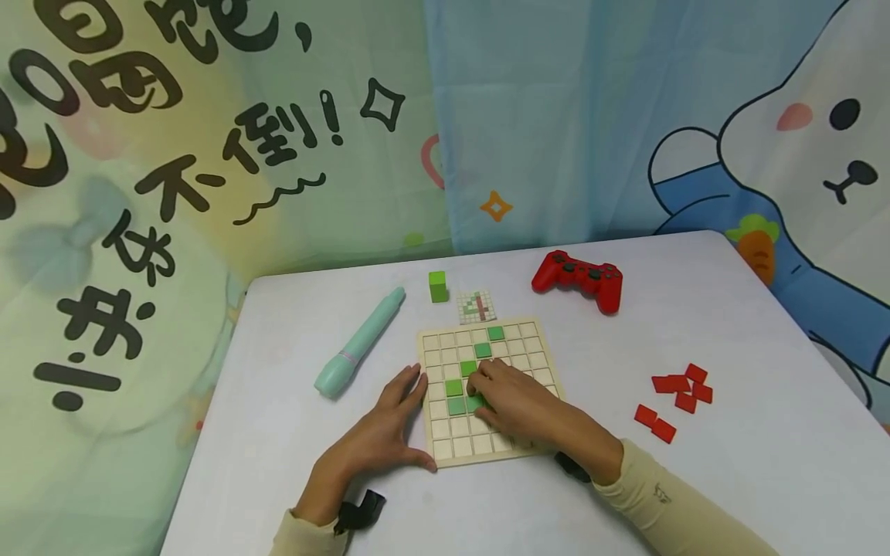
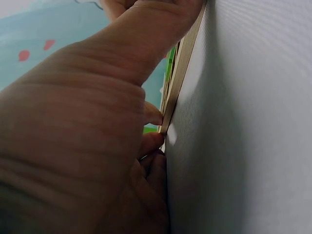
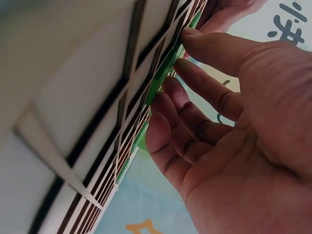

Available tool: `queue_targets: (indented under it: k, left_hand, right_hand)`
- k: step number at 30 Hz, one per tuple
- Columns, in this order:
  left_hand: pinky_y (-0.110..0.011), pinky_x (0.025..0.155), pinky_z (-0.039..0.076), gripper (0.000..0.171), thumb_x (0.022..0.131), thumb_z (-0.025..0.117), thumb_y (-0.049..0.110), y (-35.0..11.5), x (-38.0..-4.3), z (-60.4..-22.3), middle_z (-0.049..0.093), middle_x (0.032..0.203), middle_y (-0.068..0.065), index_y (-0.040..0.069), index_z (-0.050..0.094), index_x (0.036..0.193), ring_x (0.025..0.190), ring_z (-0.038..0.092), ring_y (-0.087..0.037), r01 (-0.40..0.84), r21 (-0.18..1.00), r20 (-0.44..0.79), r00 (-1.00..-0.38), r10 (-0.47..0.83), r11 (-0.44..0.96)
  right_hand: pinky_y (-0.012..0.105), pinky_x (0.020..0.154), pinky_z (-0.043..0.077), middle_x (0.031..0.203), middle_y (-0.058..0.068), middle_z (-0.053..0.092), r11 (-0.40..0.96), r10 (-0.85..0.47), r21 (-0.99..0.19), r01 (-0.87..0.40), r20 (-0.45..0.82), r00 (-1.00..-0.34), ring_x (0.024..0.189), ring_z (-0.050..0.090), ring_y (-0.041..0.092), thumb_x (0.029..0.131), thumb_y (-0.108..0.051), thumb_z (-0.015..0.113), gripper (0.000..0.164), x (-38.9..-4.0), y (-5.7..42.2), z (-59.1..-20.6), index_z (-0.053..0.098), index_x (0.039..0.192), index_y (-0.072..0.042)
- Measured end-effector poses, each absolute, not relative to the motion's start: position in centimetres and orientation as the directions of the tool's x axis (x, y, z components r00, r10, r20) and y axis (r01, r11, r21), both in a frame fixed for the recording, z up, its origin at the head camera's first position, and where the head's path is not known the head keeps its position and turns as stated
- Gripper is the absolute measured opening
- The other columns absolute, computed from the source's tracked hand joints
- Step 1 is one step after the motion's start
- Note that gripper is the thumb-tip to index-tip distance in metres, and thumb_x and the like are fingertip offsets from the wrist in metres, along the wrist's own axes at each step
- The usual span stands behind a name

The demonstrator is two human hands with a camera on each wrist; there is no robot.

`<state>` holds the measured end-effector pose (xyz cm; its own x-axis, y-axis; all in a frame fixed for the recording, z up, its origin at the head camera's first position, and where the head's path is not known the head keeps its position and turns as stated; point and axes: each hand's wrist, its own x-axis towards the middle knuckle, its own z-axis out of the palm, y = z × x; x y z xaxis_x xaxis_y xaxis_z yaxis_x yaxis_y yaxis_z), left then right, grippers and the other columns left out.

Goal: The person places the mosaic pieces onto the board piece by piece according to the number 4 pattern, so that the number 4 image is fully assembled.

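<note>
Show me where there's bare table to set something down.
Bare table lies left of the mint stick, and between the red controller and the red tiles. It is crowded by the board's far edge, where the card and green block sit, and at the board itself, under the right hand.

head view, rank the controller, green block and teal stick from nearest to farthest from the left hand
From the left hand:
1. Teal stick, just beyond the hand
2. Green block, farther back, slightly right
3. Controller, back and well to the right
</note>
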<state>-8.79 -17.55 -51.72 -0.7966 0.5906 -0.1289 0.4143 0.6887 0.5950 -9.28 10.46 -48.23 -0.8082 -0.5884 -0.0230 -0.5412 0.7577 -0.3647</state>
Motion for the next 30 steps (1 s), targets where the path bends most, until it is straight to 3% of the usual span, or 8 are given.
queue_targets:
  k: [22,30]
  left_hand:
    - [-0.056,0.130,0.032,0.140,0.065,0.099,0.052,-17.38,-8.83,-51.64,0.008,0.182,-0.013,0.006,0.019,0.170,0.169,0.009,-0.037,0.398,0.604,-0.145,-0.797,0.586,0.690]
    - [-0.057,0.130,0.032,0.140,0.065,0.100,0.051,-17.37,-8.73,-51.44,0.007,0.182,-0.014,0.006,0.019,0.170,0.169,0.009,-0.037,0.384,0.616,-0.155,-0.797,0.583,0.688]
  right_hand:
    - [0.038,0.092,0.056,0.108,-0.003,0.061,0.750,-0.580,-0.380,-0.542,0.016,-0.814,0.102,0.058,0.015,0.097,-0.025,0.080,0.023,-9.13,10.62,-48.52,0.069,0.115,-0.015]
    - [0.038,0.096,0.056,0.114,-0.002,0.061,0.737,-0.575,-0.434,-0.518,-0.001,-0.818,0.109,0.057,0.016,0.099,-0.022,0.078,0.023,-9.05,11.11,-48.59,0.069,0.118,-0.013]
